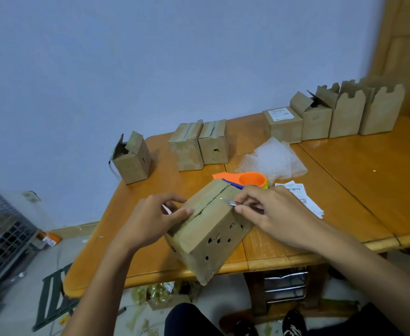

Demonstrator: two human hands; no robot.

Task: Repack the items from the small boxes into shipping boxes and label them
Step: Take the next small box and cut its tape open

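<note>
Head view: left hand (150,220) grips hole-punched brown cardboard box (213,238), tilted on orange wooden bench (344,190) edge; right hand (271,210) fingers (246,194) pinch thin silver blade (230,202) at its seam (likely opening step). Next: shallow cut along seam.

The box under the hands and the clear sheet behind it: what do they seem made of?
Box: matte brown cardboard, probably corrugated; its punched holes have ragged edges. Clear sheet: translucent plastic bubble wrap, judging by its small bubbles and glossy crumples.
</note>
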